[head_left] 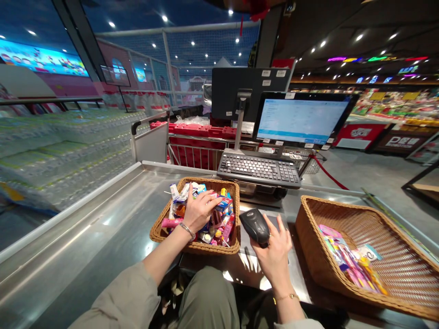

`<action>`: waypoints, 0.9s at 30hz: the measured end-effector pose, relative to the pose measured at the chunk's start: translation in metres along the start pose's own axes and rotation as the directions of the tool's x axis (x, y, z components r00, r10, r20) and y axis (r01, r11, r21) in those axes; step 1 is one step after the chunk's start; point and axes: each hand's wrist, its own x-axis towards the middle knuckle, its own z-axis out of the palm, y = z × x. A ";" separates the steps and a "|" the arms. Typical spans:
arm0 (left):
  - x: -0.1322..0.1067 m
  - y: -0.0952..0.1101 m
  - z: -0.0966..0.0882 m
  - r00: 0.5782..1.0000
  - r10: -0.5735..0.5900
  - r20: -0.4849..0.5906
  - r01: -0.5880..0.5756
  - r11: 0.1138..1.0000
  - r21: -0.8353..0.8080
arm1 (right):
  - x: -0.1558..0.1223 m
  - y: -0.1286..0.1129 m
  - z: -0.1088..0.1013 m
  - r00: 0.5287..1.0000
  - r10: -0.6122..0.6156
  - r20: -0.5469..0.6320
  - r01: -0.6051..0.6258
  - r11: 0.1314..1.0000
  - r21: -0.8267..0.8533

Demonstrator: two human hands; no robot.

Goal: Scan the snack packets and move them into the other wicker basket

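My left hand (198, 209) reaches into a wicker basket (161, 228) full of small colourful packets, its fingers closing on a packet (222, 203) near the middle. My right hand (274, 251) holds a black handheld barcode scanner (255, 225) just right of that basket, above the steel counter. A second, larger wicker basket (343, 219) to the right holds a few packets (346, 260) along its near side.
A keyboard (259, 169) and a lit monitor (302, 119) stand behind the baskets. The steel counter (103, 228) extends left. A rail with red shopping baskets (202, 137) lies beyond, and stacked bottled water (61, 151) is at the left.
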 end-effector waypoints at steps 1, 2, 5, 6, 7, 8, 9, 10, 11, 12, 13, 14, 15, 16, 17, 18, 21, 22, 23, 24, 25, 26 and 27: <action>0.000 0.001 0.000 1.000 0.001 -0.005 -0.001 1.000 -0.003 | 0.000 0.000 0.000 1.000 0.000 -0.002 0.000 1.000 0.000; 0.000 0.001 0.001 1.000 0.002 -0.010 -0.002 1.000 -0.009 | 0.000 -0.001 -0.001 1.000 0.000 -0.004 0.000 1.000 0.001; 0.002 0.003 0.003 1.000 0.003 -0.023 -0.004 0.999 -0.033 | 0.001 -0.002 -0.002 1.000 0.006 -0.010 -0.006 1.000 0.005; 0.003 0.004 0.004 1.000 -0.002 -0.026 0.001 0.999 -0.039 | 0.001 -0.002 -0.003 1.000 0.012 -0.012 -0.012 1.000 0.008; 0.003 0.005 0.006 1.000 -0.011 -0.027 0.010 0.999 -0.042 | 0.001 -0.003 -0.003 1.000 0.020 -0.012 -0.019 1.000 0.011; 0.004 0.005 0.007 0.999 -0.022 -0.026 0.021 0.999 -0.042 | 0.002 -0.003 -0.004 1.000 0.028 -0.012 -0.028 0.999 0.016; 0.005 0.006 0.009 0.999 -0.032 -0.022 0.031 0.999 -0.042 | 0.002 -0.003 -0.005 0.999 0.036 -0.013 -0.036 0.999 0.021; 0.005 0.006 0.010 0.999 -0.040 -0.016 0.039 0.998 -0.042 | 0.002 -0.004 -0.006 0.999 0.040 -0.015 -0.040 0.999 0.025; 0.006 0.006 0.012 0.999 -0.046 -0.012 0.045 0.998 -0.044 | 0.002 -0.004 -0.007 0.999 0.042 -0.021 -0.041 0.999 0.029; 0.007 0.006 0.014 0.999 -0.048 -0.009 0.048 0.998 -0.046 | 0.002 -0.004 -0.007 0.999 0.041 -0.028 -0.040 0.999 0.032; 0.008 0.006 0.015 0.999 -0.051 -0.007 0.050 0.998 -0.048 | 0.002 -0.004 -0.008 0.999 0.040 -0.036 -0.038 0.999 0.034; 0.010 0.006 0.016 0.999 -0.054 -0.007 0.054 0.998 -0.045 | 0.002 -0.004 -0.008 0.998 0.039 -0.044 -0.038 0.999 0.035; 0.011 0.006 0.017 0.998 -0.055 -0.007 0.055 0.998 -0.037 | 0.002 -0.004 -0.008 0.998 0.040 -0.047 -0.038 0.999 0.035; 0.012 0.006 0.017 0.999 -0.054 -0.007 0.053 0.998 -0.024 | 0.002 -0.004 -0.008 0.998 0.042 -0.048 -0.041 0.999 0.035; 0.013 0.006 0.018 0.999 -0.047 -0.005 0.047 0.999 -0.009 | 0.002 -0.004 -0.008 0.998 0.044 -0.047 -0.042 0.999 0.033; 0.014 0.006 0.018 0.999 -0.035 -0.001 0.035 0.999 0.008 | 0.002 -0.004 -0.008 0.998 0.043 -0.047 -0.042 0.999 0.032; 0.017 0.006 0.017 1.000 0.009 0.012 -0.009 0.998 0.054 | 0.002 -0.004 -0.008 0.998 0.036 -0.050 -0.035 0.999 0.030; 0.017 0.007 0.017 1.000 0.021 0.016 -0.022 0.998 0.062 | 0.002 -0.004 -0.009 0.998 0.033 -0.052 -0.032 0.999 0.031; 0.017 0.007 0.017 0.999 0.030 0.019 -0.031 0.997 0.066 | 0.002 -0.003 -0.009 0.998 0.030 -0.053 -0.029 0.999 0.033; 0.017 0.007 0.018 0.999 0.036 0.019 -0.037 0.997 0.065 | 0.002 -0.003 -0.009 0.998 0.029 -0.055 -0.027 0.999 0.034; 0.017 0.008 0.018 0.999 0.042 0.019 -0.043 0.997 0.062 | 0.002 -0.003 -0.009 0.998 0.029 -0.055 -0.027 0.999 0.035; 0.017 0.009 0.018 0.999 0.049 0.019 -0.050 0.997 0.058 | 0.002 -0.003 -0.009 0.998 0.031 -0.054 -0.029 0.999 0.037; 0.017 0.009 0.018 0.998 0.052 0.019 -0.053 0.997 0.055 | 0.002 -0.003 -0.009 0.998 0.034 -0.052 -0.032 0.999 0.039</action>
